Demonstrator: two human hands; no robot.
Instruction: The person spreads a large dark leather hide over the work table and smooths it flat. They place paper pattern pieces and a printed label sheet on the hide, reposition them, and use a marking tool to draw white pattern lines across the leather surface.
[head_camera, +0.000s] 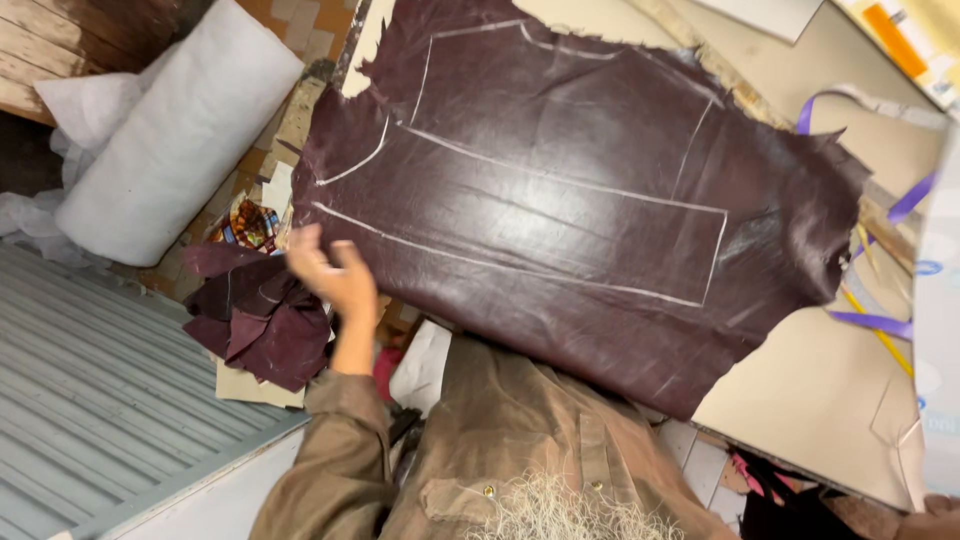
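Leather hide (560, 200), dark burgundy and chalked with white pattern lines, lies spread over a beige worktable (830, 390). One left hand (335, 275) grips its lower left edge, fingers curled; the right hand is out of frame. One pile of matching leather scraps (260, 320) sits beside it, near one white padding roll (180, 135).
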